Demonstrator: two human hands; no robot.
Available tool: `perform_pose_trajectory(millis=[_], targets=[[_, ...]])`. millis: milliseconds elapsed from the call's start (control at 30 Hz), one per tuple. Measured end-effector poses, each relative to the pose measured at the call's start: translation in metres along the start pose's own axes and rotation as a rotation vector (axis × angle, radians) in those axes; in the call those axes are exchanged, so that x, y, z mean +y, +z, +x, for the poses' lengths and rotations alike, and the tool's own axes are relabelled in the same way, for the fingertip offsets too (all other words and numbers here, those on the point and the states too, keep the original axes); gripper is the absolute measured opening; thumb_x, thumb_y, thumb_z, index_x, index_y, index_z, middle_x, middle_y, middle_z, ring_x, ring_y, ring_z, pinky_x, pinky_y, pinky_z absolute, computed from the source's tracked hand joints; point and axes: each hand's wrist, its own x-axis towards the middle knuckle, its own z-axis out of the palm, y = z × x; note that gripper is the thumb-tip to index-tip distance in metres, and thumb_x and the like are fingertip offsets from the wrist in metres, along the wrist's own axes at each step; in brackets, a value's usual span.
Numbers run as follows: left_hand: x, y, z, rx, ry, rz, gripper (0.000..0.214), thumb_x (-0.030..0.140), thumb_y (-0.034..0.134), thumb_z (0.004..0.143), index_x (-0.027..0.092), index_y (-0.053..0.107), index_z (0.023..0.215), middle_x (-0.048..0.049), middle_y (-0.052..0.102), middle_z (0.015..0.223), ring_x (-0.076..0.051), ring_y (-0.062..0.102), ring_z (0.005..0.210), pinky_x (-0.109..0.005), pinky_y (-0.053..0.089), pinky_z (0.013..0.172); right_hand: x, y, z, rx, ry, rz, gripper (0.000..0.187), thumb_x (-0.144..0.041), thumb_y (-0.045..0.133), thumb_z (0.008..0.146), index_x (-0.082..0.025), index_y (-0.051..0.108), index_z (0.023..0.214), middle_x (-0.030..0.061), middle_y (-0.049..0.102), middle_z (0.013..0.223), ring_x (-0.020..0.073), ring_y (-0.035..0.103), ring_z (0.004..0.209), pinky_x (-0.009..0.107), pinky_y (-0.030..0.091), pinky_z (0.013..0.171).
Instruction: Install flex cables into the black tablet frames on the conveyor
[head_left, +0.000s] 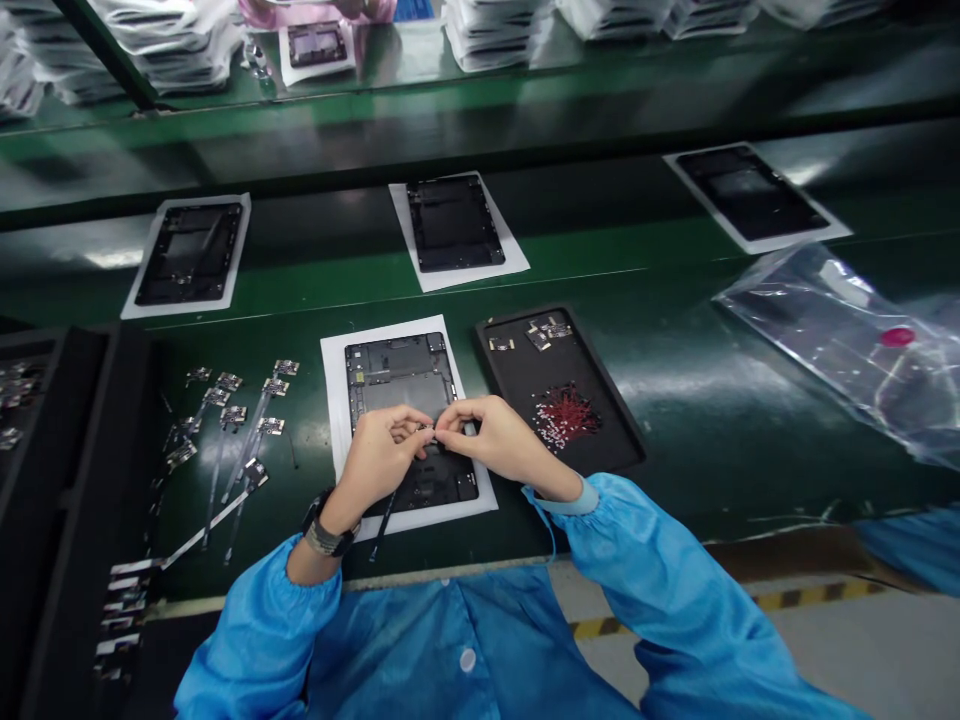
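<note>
Both my hands meet above a black tablet housing [405, 362], which lies on a white sheet [336, 385] in front of me. My left hand [382, 450] is closed in a pinch around a small circuit board [424, 428], mostly covered by the fingers. A dark ribbon cable [384, 528] hangs below that hand, over the sheet's lower edge. With thumb and index finger pressed together, my right hand [499, 437] touches the board's right end; anything tiny between those fingertips is hidden.
Right of the housing, a black tray [607, 400] holds red-and-black wire pieces [566, 415] and small boards [538, 335]. Several boards with ribbon cables [234, 414] lie left, beside a black foam box [82, 440]. Farther back are more housings [456, 222]; a clear plastic bag [825, 340] lies right.
</note>
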Motion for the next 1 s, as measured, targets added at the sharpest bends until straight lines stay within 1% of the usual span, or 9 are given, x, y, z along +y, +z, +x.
perform_pose_trajectory(millis=[133,300,433,700,900,1000], targets=[[0.0003,-0.0046,0.0029,-0.002,-0.012,-0.098,0.01,0.024,0.072,0.07,0.017,0.07,0.077,-0.0015,0.065,0.055,-0.018,0.066,0.054,-0.027,0.051,0.054,-0.0001,-0.002,-0.0004,-0.012,-0.012,0.036,0.011,-0.025,0.064,0.08,-0.016,0.068,0.074,0.0018,0.068,0.068,0.0144,0.061,0.065,0.025,0.048,0.063],[0.0022,-0.0091,0.0037,-0.004,-0.017,-0.145,0.016,0.027,0.075,0.068,0.016,0.07,0.079,-0.0016,0.066,0.056,-0.018,0.067,0.055,-0.028,0.052,0.055,-0.0001,-0.003,0.0006,-0.014,-0.023,0.078,0.013,-0.028,0.066,0.08,-0.016,0.069,0.076,0.0015,0.066,0.068,0.0145,0.06,0.065,0.026,0.047,0.062],[0.0036,-0.0086,0.0031,-0.018,-0.03,-0.181,0.017,0.026,0.076,0.068,0.016,0.069,0.079,-0.0019,0.066,0.056,-0.018,0.066,0.055,-0.027,0.053,0.055,-0.001,-0.0043,0.0013,-0.016,-0.021,0.091,0.014,-0.029,0.067,0.08,-0.016,0.069,0.076,0.0014,0.066,0.067,0.0145,0.059,0.065,0.026,0.046,0.063],[0.0041,-0.0078,0.0022,-0.039,-0.032,-0.207,0.017,0.023,0.075,0.069,0.013,0.068,0.08,-0.0016,0.067,0.057,-0.015,0.066,0.055,-0.024,0.051,0.055,-0.0005,-0.0066,0.0028,-0.052,0.04,0.124,0.016,-0.031,0.068,0.078,-0.016,0.07,0.075,0.0013,0.065,0.062,0.0149,0.059,0.062,0.027,0.046,0.063],[0.0008,-0.0044,0.0017,0.0,-0.003,-0.212,0.015,0.023,0.073,0.071,0.013,0.068,0.081,-0.0016,0.067,0.056,-0.014,0.065,0.054,-0.023,0.051,0.054,0.0002,-0.0067,0.002,-0.054,0.068,0.125,0.016,-0.031,0.067,0.079,-0.016,0.069,0.075,0.0018,0.067,0.063,0.0152,0.06,0.063,0.028,0.047,0.065],[0.0007,-0.003,0.0017,-0.003,-0.009,-0.233,0.017,0.023,0.074,0.07,0.013,0.068,0.081,-0.0019,0.068,0.056,-0.014,0.065,0.053,-0.023,0.051,0.055,0.0005,-0.0067,0.0021,-0.059,0.064,0.15,0.015,-0.03,0.067,0.079,-0.016,0.069,0.075,0.0015,0.068,0.063,0.0151,0.061,0.062,0.028,0.048,0.065]])
